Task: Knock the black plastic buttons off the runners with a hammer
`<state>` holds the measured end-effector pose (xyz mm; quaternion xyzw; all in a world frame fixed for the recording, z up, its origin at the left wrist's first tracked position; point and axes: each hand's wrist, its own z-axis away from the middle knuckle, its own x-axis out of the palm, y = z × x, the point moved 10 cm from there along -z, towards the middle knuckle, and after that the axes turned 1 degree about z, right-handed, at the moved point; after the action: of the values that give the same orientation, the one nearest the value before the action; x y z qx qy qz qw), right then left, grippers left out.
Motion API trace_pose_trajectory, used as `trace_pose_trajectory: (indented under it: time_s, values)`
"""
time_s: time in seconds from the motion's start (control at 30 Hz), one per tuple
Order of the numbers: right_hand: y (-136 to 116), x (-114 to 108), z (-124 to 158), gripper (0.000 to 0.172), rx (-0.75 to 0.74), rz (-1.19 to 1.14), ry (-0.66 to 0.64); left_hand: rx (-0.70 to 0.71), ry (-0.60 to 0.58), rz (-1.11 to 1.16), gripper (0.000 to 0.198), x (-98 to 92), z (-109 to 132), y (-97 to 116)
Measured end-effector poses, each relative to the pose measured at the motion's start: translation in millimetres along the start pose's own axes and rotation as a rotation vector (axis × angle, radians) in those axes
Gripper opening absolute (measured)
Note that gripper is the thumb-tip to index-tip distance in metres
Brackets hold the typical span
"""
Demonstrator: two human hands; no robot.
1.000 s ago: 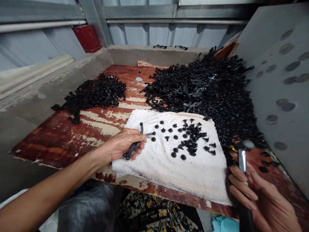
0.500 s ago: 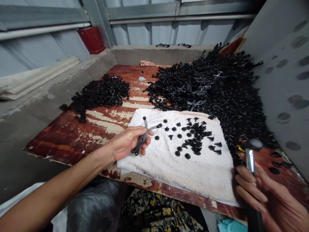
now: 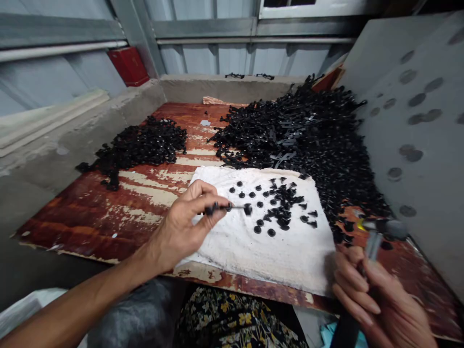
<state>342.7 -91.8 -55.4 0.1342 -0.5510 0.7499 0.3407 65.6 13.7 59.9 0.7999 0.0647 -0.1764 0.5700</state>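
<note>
My left hand (image 3: 188,220) is closed in a pinch on a black plastic arm piece (image 3: 226,209), held level just above the white cloth (image 3: 261,251) with its tip over a small black stud. Several loose black studs (image 3: 281,205) lie scattered on the cloth. At the lower right, my right hand (image 3: 373,299) is wrapped round the handle of a small hammer (image 3: 380,229), whose dark head sits near the cloth's right edge.
A large heap of black plastic parts (image 3: 308,135) fills the back right of the worn red board (image 3: 108,212). A smaller black pile (image 3: 139,145) lies at the back left. A grey panel (image 3: 416,121) leans on the right; a concrete ledge (image 3: 43,159) runs on the left.
My left hand has turned and lifted the black piece, moving its tip right over the studs. The hammer has tilted and shifted slightly lower; the view has moved a little.
</note>
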Motion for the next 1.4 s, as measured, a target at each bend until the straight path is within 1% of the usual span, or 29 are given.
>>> trace_pose_trajectory:
  time_s: [0.03,0.1,0.17,0.2,0.23,0.27,0.3,0.37,0.4,0.43,0.47,0.5,0.53,0.57,0.6,0.63,0.67,0.7,0.73,0.77,0.8,0.9,0.97,1.1,1.17,1.27,1.33,1.4]
  values:
    - [3,7,3,0.018,0.007,0.006,-0.035,0.132,-0.023,-0.085,0.016,7.3,6,16]
    - [10,23,8,0.018,0.004,0.035,-0.110,0.358,-0.121,-0.232,0.026,31.9,25,40]
    - [24,43,13,0.026,0.034,0.121,-0.213,0.553,-0.241,-0.365,0.029,61.1,47,52]
    - [30,51,16,0.032,0.038,0.153,-0.252,0.623,-0.277,-0.422,0.029,72.9,56,53]
    - [36,57,18,0.038,0.033,0.172,-0.260,0.689,-0.296,-0.463,0.030,82.3,64,54]
    - [43,64,20,0.041,0.044,0.180,-0.298,0.745,-0.293,-0.491,0.030,88.3,70,54]
    - [50,72,23,0.040,0.064,0.184,-0.355,0.802,-0.271,-0.512,0.030,91.6,75,56]
    - [59,80,26,0.035,0.068,0.185,-0.393,0.931,-0.186,-0.543,0.029,91.2,85,60]
    - [59,81,25,0.033,0.043,0.189,-0.379,0.976,-0.126,-0.557,0.030,87.6,89,63]
    - [57,78,24,0.032,0.003,0.200,-0.343,0.981,-0.060,-0.564,0.032,81.8,90,64]
    - [53,75,23,0.031,-0.047,0.220,-0.299,0.935,0.017,-0.553,0.035,72.7,89,64]
    - [49,71,22,0.030,-0.094,0.249,-0.258,0.817,0.077,-0.514,0.039,61.7,83,60]
    - [46,69,21,0.028,-0.136,0.284,-0.226,0.634,0.096,-0.439,0.039,51.8,74,50]
    - [45,67,21,0.026,-0.166,0.320,-0.208,0.407,0.061,-0.329,0.034,46.6,65,33]
    - [45,67,21,0.024,-0.185,0.352,-0.202,0.150,-0.038,-0.190,0.027,50.2,59,11]
    - [46,68,21,0.023,-0.202,0.370,-0.202,-0.094,-0.179,-0.033,0.021,62.6,59,-10]
    - [47,69,22,0.023,-0.210,0.380,-0.209,-0.291,-0.338,0.125,0.023,79.9,66,-23]
    - [50,71,22,0.023,-0.214,0.381,-0.219,-0.430,-0.475,0.266,0.029,95.8,73,-28]
    - [52,71,22,0.023,-0.211,0.377,-0.227,-0.512,-0.562,0.374,0.035,106.3,78,-28]
    - [53,71,21,0.023,-0.208,0.374,-0.232,-0.557,-0.607,0.451,0.039,112.4,79,-27]
    - [54,71,21,0.023,-0.205,0.377,-0.232,-0.578,-0.619,0.499,0.041,114.6,78,-26]
    - [54,63,17,0.025,-0.191,0.422,-0.194,-0.627,-0.612,0.553,0.044,112.2,76,-31]
    - [53,61,16,0.027,-0.186,0.433,-0.182,-0.663,-0.635,0.575,0.045,110.0,78,-36]
    - [56,68,18,0.026,-0.163,0.397,-0.230,-0.729,-0.663,0.613,0.046,108.6,81,-42]
    - [59,73,19,0.025,-0.138,0.379,-0.250,-0.768,-0.629,0.620,0.046,109.0,79,-45]
    - [63,78,21,0.025,-0.116,0.388,-0.269,-0.819,-0.521,0.605,0.049,107.3,73,-49]
    - [65,80,22,0.026,-0.124,0.417,-0.294,-0.829,-0.449,0.561,0.054,102.8,67,-52]
    - [68,79,21,0.026,-0.117,0.448,-0.305,-0.826,-0.386,0.503,0.058,93.8,62,-55]
